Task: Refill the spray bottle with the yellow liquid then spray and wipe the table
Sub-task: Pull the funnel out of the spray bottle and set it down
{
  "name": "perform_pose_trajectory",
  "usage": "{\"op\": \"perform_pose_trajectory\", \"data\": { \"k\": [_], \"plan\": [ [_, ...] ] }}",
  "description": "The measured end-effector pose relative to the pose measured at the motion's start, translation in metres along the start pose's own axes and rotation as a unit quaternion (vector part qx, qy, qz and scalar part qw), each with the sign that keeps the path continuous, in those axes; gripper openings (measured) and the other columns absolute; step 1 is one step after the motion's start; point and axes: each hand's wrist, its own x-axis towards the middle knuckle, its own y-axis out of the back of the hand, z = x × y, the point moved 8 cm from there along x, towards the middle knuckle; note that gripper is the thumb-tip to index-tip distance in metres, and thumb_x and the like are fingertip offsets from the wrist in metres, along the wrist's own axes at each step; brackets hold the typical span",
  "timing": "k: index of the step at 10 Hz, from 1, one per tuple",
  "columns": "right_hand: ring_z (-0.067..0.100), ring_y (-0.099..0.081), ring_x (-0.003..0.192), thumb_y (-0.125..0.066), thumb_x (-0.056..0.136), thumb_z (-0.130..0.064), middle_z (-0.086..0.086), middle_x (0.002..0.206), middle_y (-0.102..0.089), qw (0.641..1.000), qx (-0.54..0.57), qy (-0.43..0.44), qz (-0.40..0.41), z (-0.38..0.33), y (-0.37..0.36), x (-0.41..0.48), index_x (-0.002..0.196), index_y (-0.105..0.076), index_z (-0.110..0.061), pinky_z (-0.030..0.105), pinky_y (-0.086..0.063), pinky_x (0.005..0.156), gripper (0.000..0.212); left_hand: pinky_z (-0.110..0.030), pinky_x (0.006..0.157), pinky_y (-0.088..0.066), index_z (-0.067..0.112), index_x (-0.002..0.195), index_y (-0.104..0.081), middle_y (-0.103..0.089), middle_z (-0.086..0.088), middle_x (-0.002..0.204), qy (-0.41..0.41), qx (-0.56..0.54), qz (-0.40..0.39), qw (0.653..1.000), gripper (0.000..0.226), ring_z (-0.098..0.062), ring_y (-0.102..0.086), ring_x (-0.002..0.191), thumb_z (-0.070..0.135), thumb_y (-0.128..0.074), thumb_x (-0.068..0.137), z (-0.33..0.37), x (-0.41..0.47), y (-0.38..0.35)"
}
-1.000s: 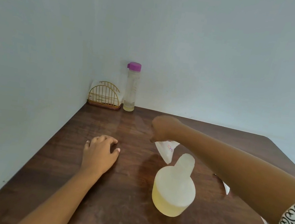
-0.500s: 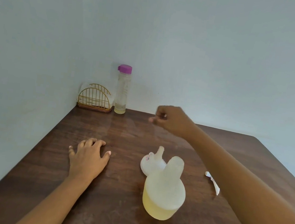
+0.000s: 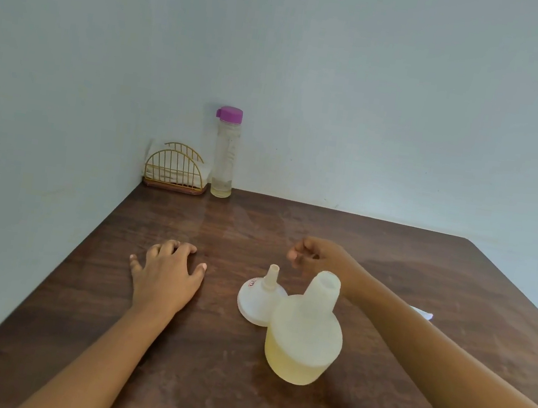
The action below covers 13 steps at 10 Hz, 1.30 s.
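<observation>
The open-necked spray bottle (image 3: 303,340), translucent white and about a third full of yellow liquid, stands on the brown table (image 3: 200,384) with no spray head on it. A white funnel (image 3: 259,301) lies mouth-down just to its left, touching it. My right hand (image 3: 317,255) hovers just behind the funnel and bottle, fingers loosely curled, holding nothing. My left hand (image 3: 166,275) rests palm-down on the table to the left. A tall clear bottle with a purple cap (image 3: 225,152) stands at the back wall with a little yellow liquid at its bottom.
A gold wire napkin holder (image 3: 175,170) with white napkins sits in the back left corner beside the tall bottle. A small white object (image 3: 423,314) lies on the table to the right, mostly hidden by my right forearm. Walls close the left and back sides.
My right hand held the funnel over the spray bottle, left it mouth-down on the table, rose empty toward the back, and has now come down nearer the funnel. My left hand stays put.
</observation>
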Motion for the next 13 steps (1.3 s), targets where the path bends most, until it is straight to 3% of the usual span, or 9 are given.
{"op": "perform_pose_trajectory", "data": {
  "k": [1, 2, 3, 4, 5, 7, 8, 11, 13],
  "plan": [
    [0.006, -0.047, 0.061, -0.058, 0.084, -0.053, -0.008, 0.068, -0.053, 0.995, -0.1, 0.018, -0.023, -0.03, -0.001, 0.002, 0.075, -0.052, -0.013, 0.024, -0.04, 0.063, 0.041, -0.059, 0.113, -0.016, 0.035, 0.133, -0.046, -0.04, 0.001, 0.147, -0.001, 0.0, 0.0, 1.0, 0.046, -0.023, -0.028, 0.14, 0.053, -0.045, 0.092, 0.0, 0.001, -0.001],
    [0.004, -0.048, 0.052, -0.066, 0.077, -0.055, -0.004, 0.065, -0.056, 0.969, -0.23, 0.045, -0.077, -0.055, -0.007, 0.005, 0.081, -0.058, -0.008, 0.026, -0.043, 0.062, 0.048, -0.06, 0.113, -0.015, 0.034, 0.133, -0.046, -0.04, 0.0, 0.147, 0.0, 0.0, -0.001, 1.0, 0.046, -0.023, -0.028, 0.14, 0.053, -0.045, 0.092, 0.0, 0.001, -0.001],
    [0.003, -0.053, 0.045, -0.07, 0.081, -0.034, 0.002, 0.062, -0.064, 0.935, -0.321, 0.067, -0.134, -0.064, -0.016, 0.013, 0.083, -0.06, -0.005, 0.027, -0.049, 0.067, 0.031, -0.06, 0.113, -0.015, 0.035, 0.133, -0.045, -0.039, 0.0, 0.147, 0.002, 0.002, -0.004, 1.0, 0.046, -0.023, -0.028, 0.14, 0.053, -0.045, 0.092, 0.0, 0.0, 0.0],
    [0.011, -0.065, 0.064, -0.07, 0.081, -0.022, 0.0, 0.077, -0.072, 0.914, -0.366, 0.099, -0.148, -0.063, -0.021, 0.023, 0.085, -0.063, -0.01, 0.021, -0.047, 0.066, 0.015, -0.06, 0.113, -0.015, 0.035, 0.134, -0.045, -0.039, 0.001, 0.148, 0.002, 0.001, -0.006, 1.0, 0.046, -0.023, -0.028, 0.14, 0.054, -0.045, 0.092, 0.0, 0.001, 0.0],
    [0.008, -0.056, 0.076, -0.072, 0.079, -0.02, -0.004, 0.093, -0.069, 0.909, -0.376, 0.137, -0.117, -0.06, -0.018, 0.028, 0.096, -0.065, -0.013, 0.011, -0.034, 0.06, 0.019, -0.06, 0.113, -0.015, 0.035, 0.134, -0.045, -0.039, 0.001, 0.147, 0.002, 0.001, -0.004, 1.0, 0.046, -0.022, -0.028, 0.14, 0.053, -0.045, 0.092, 0.001, 0.001, 0.0],
    [0.014, -0.057, 0.107, -0.08, 0.071, -0.032, -0.004, 0.122, -0.057, 0.976, -0.188, 0.024, -0.107, -0.013, -0.017, 0.025, 0.125, -0.047, -0.017, 0.025, -0.045, 0.088, 0.065, -0.06, 0.113, -0.017, 0.035, 0.133, -0.044, -0.04, 0.002, 0.147, 0.001, 0.006, -0.007, 1.0, 0.046, -0.022, -0.029, 0.14, 0.054, -0.045, 0.091, 0.001, 0.001, -0.001],
    [0.015, -0.051, 0.116, -0.079, 0.073, -0.03, -0.002, 0.133, -0.051, 0.984, -0.137, 0.005, -0.117, 0.013, -0.038, 0.021, 0.131, -0.045, -0.017, 0.026, -0.045, 0.093, 0.069, -0.06, 0.113, -0.017, 0.036, 0.133, -0.044, -0.04, 0.002, 0.146, 0.003, 0.006, -0.006, 1.0, 0.046, -0.022, -0.029, 0.139, 0.054, -0.045, 0.091, 0.001, 0.001, -0.001],
    [0.018, -0.053, 0.115, -0.078, 0.075, -0.023, 0.001, 0.127, -0.057, 0.995, -0.09, 0.021, -0.047, 0.024, -0.028, 0.088, 0.126, -0.051, -0.018, 0.03, -0.042, 0.099, 0.058, -0.061, 0.113, -0.013, 0.036, 0.138, -0.039, -0.033, 0.002, 0.152, 0.007, 0.009, -0.021, 1.0, 0.05, -0.021, -0.023, 0.143, 0.055, -0.041, 0.092, 0.001, 0.002, -0.002],
    [0.02, -0.054, 0.115, -0.08, 0.071, -0.025, 0.004, 0.124, -0.059, 0.998, -0.055, 0.012, 0.015, 0.034, -0.022, 0.168, 0.123, -0.052, -0.011, 0.028, -0.04, 0.096, 0.061, -0.062, 0.112, -0.006, 0.039, 0.147, -0.02, -0.016, 0.004, 0.159, 0.002, 0.041, -0.049, 0.998, 0.058, -0.022, -0.009, 0.147, 0.059, -0.027, 0.094, 0.004, 0.005, -0.011]
  ]
}}
